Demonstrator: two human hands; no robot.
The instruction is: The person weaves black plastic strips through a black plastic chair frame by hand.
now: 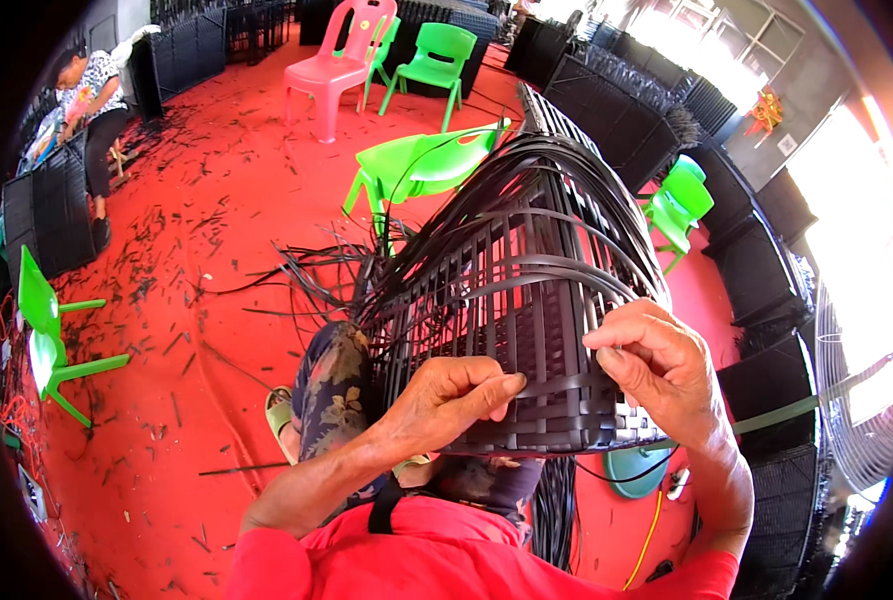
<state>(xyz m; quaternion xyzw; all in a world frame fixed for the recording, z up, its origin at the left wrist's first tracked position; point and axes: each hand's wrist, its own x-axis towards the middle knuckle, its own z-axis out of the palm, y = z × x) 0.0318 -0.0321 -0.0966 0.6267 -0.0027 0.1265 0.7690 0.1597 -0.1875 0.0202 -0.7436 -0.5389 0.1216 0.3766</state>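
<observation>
A half-woven black plastic frame (486, 330) leans across my lap, its lower edge a tight weave and its upper part open slats. My left hand (446, 400) is closed at the frame's near side, thumb and fingers pinching a flat black strip (566, 384) that runs along the weave. At the right corner my right hand (666, 370) is raised with its thumb and fingertips drawn together; what they hold, if anything, cannot be made out. Loose black strips (556, 262) arc over the frame toward that hand. A thick bundle of strips (526, 150) drapes over the far end.
Green chairs (421, 165) stand beyond the frame, with another green chair (51, 335) at left and a pink chair (336, 65) at the back. A person (91, 110) sits at far left. Black woven panels (606, 120) are stacked around. Strip scraps litter the red floor (216, 250). A fan (856, 390) is at right.
</observation>
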